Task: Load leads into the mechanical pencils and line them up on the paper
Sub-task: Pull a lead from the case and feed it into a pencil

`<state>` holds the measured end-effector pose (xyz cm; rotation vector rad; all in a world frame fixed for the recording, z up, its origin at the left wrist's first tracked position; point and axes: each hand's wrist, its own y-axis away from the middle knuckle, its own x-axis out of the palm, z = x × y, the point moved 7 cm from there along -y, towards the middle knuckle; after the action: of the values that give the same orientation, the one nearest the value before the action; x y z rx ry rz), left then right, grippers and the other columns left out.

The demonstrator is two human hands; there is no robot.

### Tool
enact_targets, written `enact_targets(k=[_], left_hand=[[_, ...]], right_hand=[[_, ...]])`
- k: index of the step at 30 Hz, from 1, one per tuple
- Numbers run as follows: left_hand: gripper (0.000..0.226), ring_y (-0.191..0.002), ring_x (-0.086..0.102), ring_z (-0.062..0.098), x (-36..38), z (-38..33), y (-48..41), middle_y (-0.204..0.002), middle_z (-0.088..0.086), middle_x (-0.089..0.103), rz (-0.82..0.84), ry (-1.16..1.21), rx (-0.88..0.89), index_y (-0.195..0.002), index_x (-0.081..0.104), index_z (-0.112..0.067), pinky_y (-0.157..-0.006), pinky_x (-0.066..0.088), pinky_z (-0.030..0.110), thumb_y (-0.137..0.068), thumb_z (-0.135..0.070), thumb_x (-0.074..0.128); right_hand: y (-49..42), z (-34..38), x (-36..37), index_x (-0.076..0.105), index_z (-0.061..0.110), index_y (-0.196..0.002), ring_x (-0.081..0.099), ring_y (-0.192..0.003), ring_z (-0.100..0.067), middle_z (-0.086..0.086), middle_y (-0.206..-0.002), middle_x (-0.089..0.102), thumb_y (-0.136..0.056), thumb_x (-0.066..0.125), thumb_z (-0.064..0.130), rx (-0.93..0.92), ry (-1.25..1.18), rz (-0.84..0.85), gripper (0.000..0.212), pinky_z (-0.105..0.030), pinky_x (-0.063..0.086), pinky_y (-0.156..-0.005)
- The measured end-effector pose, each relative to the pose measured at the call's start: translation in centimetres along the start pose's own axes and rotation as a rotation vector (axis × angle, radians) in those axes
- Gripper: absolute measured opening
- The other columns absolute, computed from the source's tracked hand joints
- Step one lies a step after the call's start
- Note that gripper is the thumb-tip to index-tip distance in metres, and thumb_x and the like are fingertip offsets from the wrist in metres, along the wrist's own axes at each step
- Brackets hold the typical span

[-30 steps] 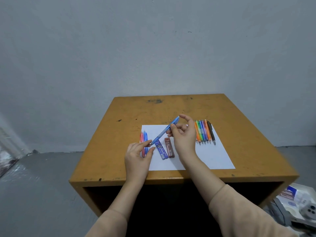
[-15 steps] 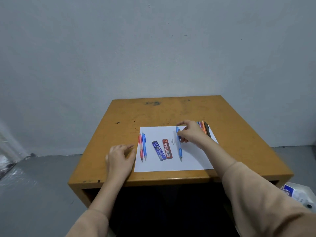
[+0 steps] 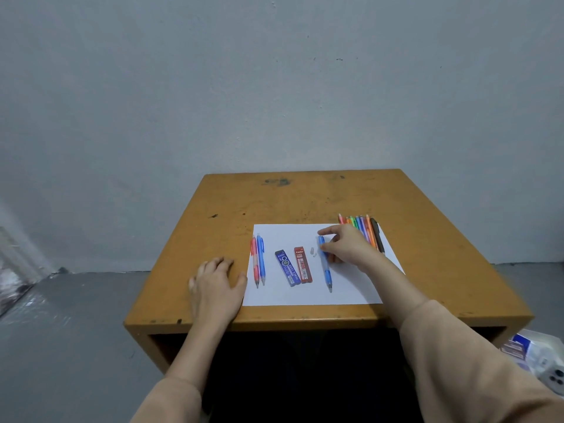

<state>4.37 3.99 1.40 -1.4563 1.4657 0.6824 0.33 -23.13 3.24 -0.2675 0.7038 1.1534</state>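
nearest the camera, the left hand [image 3: 216, 279] lies flat on the bench [image 3: 305, 196] with fingers relaxed and holding nothing, just beside the left edge of the paper [image 3: 305, 296]. on the sheet, at its left side, a pair of pencils [image 3: 258, 261], one red and one blue, lie side by side and touching, tips toward the person. next to the right stand the blue lead case [image 3: 287, 268] and the red lead case [image 3: 302, 264], flat and close together, long axes running near to far. right of these lies the single blue pencil [image 3: 326, 270], resting on the paper, its long axis also near to far, tip at the near end and cap end away. the right hand [image 3: 345, 247] pinches that far end between thumb and forefinger, wrist coming in from the right; the pencil thus extends from the hand toward the person. the right hand is much the nearer of the two to it. two small white pieces [image 3: 312, 251], too small to identify, lie between the red case and the pencil's far end. beyond the right hand, the row of coloured pencils [image 3: 361, 225] lies at the sheet's far right corner, partly hidden by the fingers. judgement: the pencil appears open at the cap end, loading not yet done.
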Motion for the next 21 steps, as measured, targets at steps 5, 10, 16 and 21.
enact_targets(k=[5, 10, 16, 21], left_hand=[[0.048, -0.133, 0.030, 0.013, -0.1, 0.0, 0.0, -0.142, -0.006, 0.044, 0.009, -0.013, 0.004, -0.136, 0.050, -0.024, -0.108, 0.024, 0.037, -0.093, -0.047, 0.046], [0.048, -0.132, 0.031, 0.012, 0.0, -0.1, 0.1, -0.141, -0.007, 0.045, 0.008, -0.019, 0.010, -0.135, 0.051, -0.024, -0.107, 0.025, 0.038, -0.093, -0.047, 0.045], [0.047, -0.132, 0.032, 0.013, 0.0, -0.1, 0.1, -0.140, -0.007, 0.046, 0.005, -0.017, 0.009, -0.133, 0.052, -0.025, -0.107, 0.026, 0.038, -0.092, -0.047, 0.046], [0.047, -0.132, 0.032, 0.013, 0.0, -0.1, 0.1, -0.140, -0.006, 0.046, 0.004, -0.016, 0.009, -0.133, 0.052, -0.024, -0.107, 0.026, 0.037, -0.092, -0.047, 0.046]], right_hand=[[-0.1, 0.1, 0.3, 0.060, 0.014, -0.128, 0.064, -0.078, -0.012, -0.004, -0.092, 0.066, -0.091, 0.063, 0.013, -0.020, 0.091, 0.029, 0.038, -0.019, 0.051, -0.060], [0.0, -0.2, 0.2, 0.059, 0.017, -0.129, 0.062, -0.086, -0.016, -0.006, -0.101, 0.066, -0.091, 0.062, 0.014, -0.019, 0.101, 0.016, 0.038, -0.024, 0.054, -0.069], [0.1, -0.3, 0.0, 0.060, 0.017, -0.128, 0.061, -0.090, -0.017, -0.008, -0.106, 0.065, -0.091, 0.062, 0.013, -0.021, 0.115, 0.015, 0.038, -0.027, 0.055, -0.076], [0.6, 0.9, -0.7, 0.062, 0.012, -0.124, 0.059, -0.076, -0.011, -0.005, -0.093, 0.064, -0.091, 0.060, 0.010, -0.083, 0.074, -0.033, 0.033, -0.018, 0.045, -0.063]])
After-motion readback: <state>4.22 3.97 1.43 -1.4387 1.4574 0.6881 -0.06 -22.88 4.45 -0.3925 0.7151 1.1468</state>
